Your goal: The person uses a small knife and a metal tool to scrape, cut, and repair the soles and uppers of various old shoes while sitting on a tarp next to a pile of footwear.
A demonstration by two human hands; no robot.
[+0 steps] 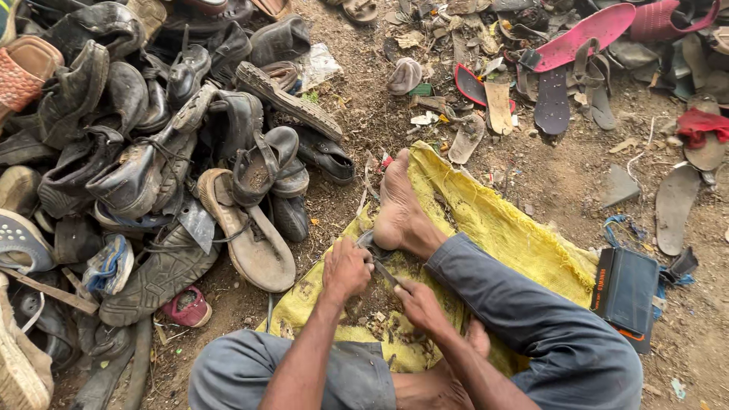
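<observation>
Down low, left hand (346, 270) fisted around a dark tool (385, 273), right hand (417, 302) pinching a small scrap against it, over crumpled yellow woven sack (493, 220). Hemmed leftward by cracked, dusty leather shoes (152, 152); barer dirt (562, 175) rightward.

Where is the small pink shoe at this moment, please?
In the head view, the small pink shoe lies on the dirt at lower left, at the bottom edge of the pile of dark shoes, beside the person's left knee.
</observation>
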